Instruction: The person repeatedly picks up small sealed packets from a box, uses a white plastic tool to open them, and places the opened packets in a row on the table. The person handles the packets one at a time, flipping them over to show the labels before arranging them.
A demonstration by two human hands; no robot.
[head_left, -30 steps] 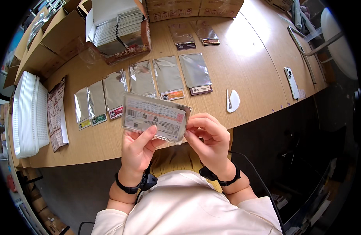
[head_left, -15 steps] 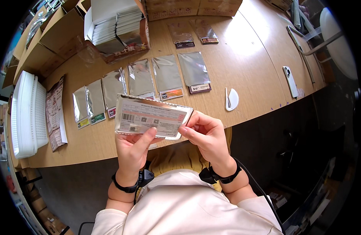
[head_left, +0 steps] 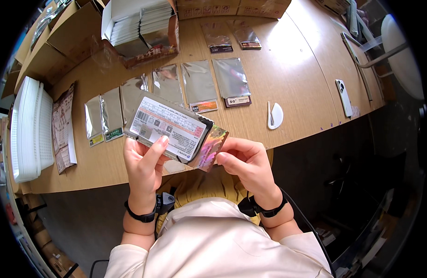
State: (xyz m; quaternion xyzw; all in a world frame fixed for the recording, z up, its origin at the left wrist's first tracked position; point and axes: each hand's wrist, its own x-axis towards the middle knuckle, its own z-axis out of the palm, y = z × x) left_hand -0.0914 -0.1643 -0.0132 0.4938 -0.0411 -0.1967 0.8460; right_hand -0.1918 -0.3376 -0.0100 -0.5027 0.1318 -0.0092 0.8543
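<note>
In front of my body, my left hand (head_left: 146, 162) grips a flat packet (head_left: 169, 124) with a white printed label and barcode, thumb on top and fingers beneath. Out of the packet's right end sticks a shiny rainbow-coloured card (head_left: 212, 147). My right hand (head_left: 249, 162) pinches that card's outer edge between thumb and fingers. Whether the card is still inside the packet at its inner end cannot be made out. Beyond my hands lies a row of silver pouches, among them one with an orange label (head_left: 204, 106) and one with a brown label (head_left: 237, 100).
An open box of packed sachets (head_left: 141, 28) stands at the back left, near brown cartons (head_left: 63, 44). Stacked white baskets (head_left: 37, 139) and a printed sheet (head_left: 64, 129) are on the left. A white cutter (head_left: 276, 116) and a phone (head_left: 343, 98) lie on the right.
The packet has tilted, its right end lower, and shifted left with my left hand. The rainbow card now shows out of its right end, held by my right hand.
</note>
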